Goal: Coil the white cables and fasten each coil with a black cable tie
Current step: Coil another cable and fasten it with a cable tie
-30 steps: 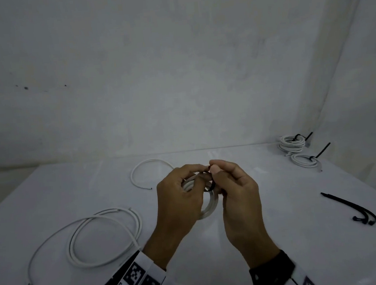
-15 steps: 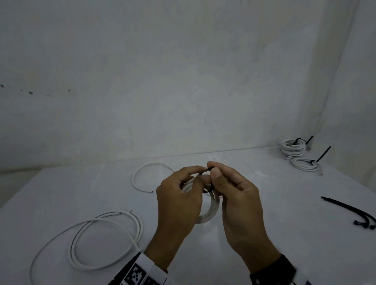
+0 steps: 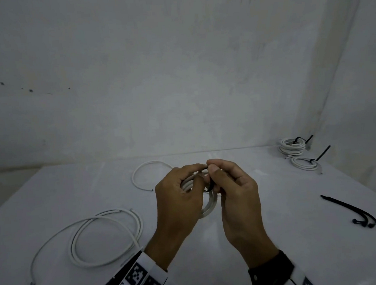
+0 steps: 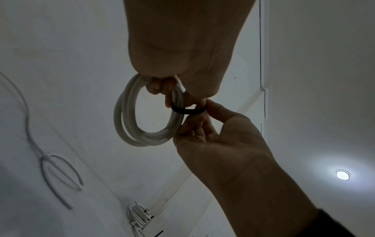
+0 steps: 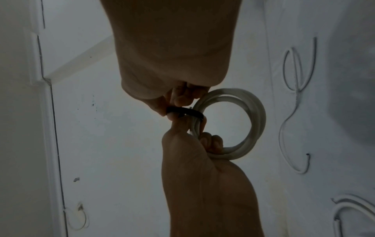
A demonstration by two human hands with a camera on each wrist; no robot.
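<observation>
My left hand point(image 3: 182, 192) grips a small coil of white cable point(image 3: 209, 208) above the middle of the white table point(image 3: 280, 236). In the left wrist view the coil point(image 4: 125, 115) hangs from the curled fingers point(image 4: 160, 85). A black cable tie point(image 4: 187, 110) is looped round the coil's strands. My right hand point(image 3: 233, 188) pinches that tie point(image 5: 183, 111) between thumb and fingers beside the coil point(image 5: 257, 115). The tie's free ends are hidden by the fingers.
A loose white cable point(image 3: 95, 237) lies in wide loops at the left, a shorter curved one point(image 3: 140, 173) behind the hands. Two tied coils point(image 3: 293, 146) point(image 3: 304, 163) sit at the far right. Spare black cable ties point(image 3: 354, 211) lie near the right edge.
Both hands have stayed together on the coil. The right thumb and fingers have shifted a little on the tie, closing over it near the left fingertips.
</observation>
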